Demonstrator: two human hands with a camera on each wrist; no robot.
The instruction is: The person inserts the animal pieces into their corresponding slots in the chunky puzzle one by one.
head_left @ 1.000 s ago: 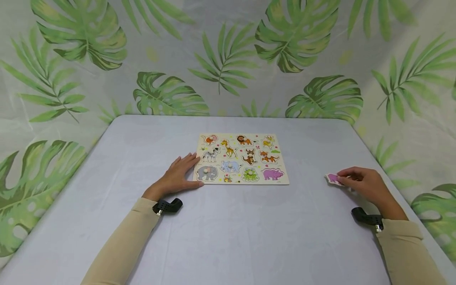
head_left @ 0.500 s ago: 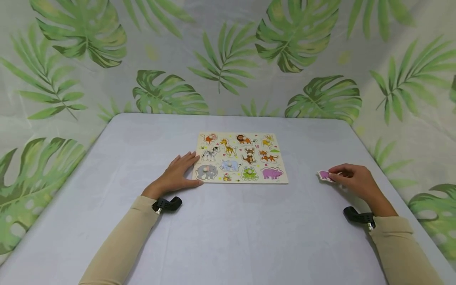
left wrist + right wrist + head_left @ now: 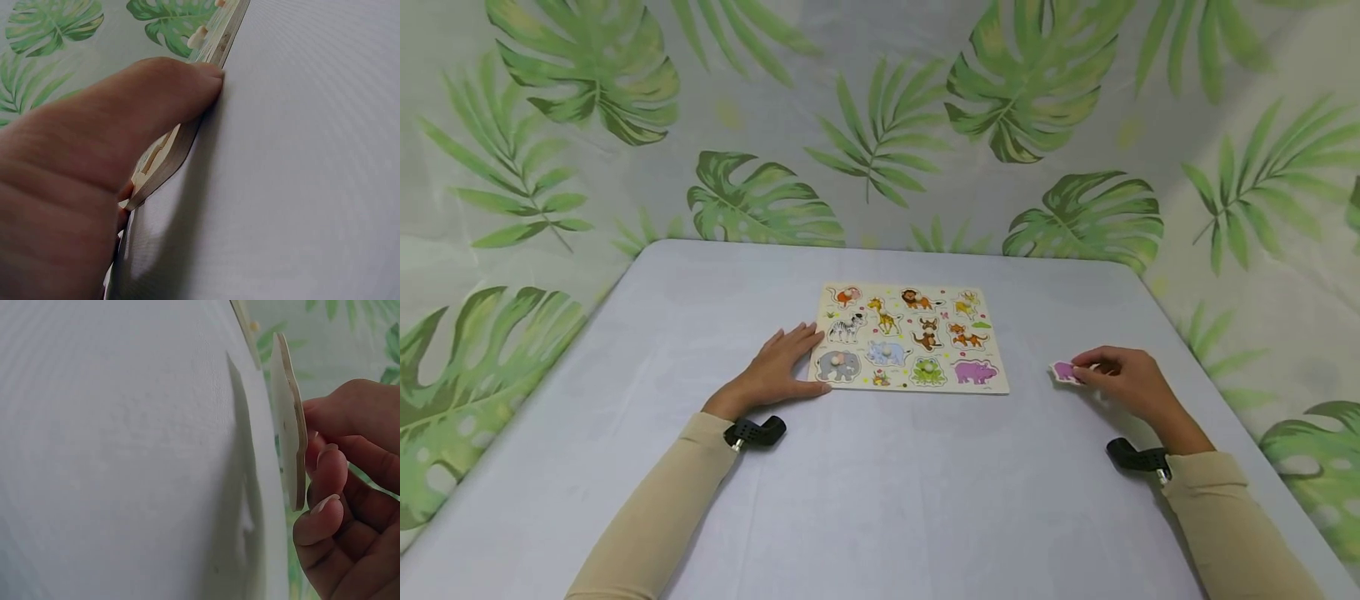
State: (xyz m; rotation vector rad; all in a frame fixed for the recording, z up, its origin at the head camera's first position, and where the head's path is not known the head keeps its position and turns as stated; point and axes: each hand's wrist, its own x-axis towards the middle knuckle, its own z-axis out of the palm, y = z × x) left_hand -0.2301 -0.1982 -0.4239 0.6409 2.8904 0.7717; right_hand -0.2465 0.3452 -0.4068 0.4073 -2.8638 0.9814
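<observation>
A wooden animal puzzle board (image 3: 904,385) lies flat on the table. My left hand (image 3: 775,371) rests at its near left corner, fingers spread along the left edge and thumb on the front edge. In the left wrist view the thumb (image 3: 156,94) touches the board's side (image 3: 187,140). Off to the right, my right hand (image 3: 1123,379) pinches a purple hippo puzzle piece (image 3: 1063,372) between thumb and fingers. The right wrist view shows the piece (image 3: 290,425) edge-on, raised above the table with its shadow below. A purple hippo picture (image 3: 975,372) without a knob fills the board's near right spot.
Knobs stand up from several animals on the board, such as the elephant (image 3: 837,364) and the frog (image 3: 928,370). A white cloth covers the table (image 3: 910,492). Behind it hangs a leaf-print curtain (image 3: 895,225). Each wrist wears a black camera mount.
My right hand has moved left toward the board with the hippo puzzle piece in its pinch. The left hand stays at the board's corner. The head view has shifted slightly.
</observation>
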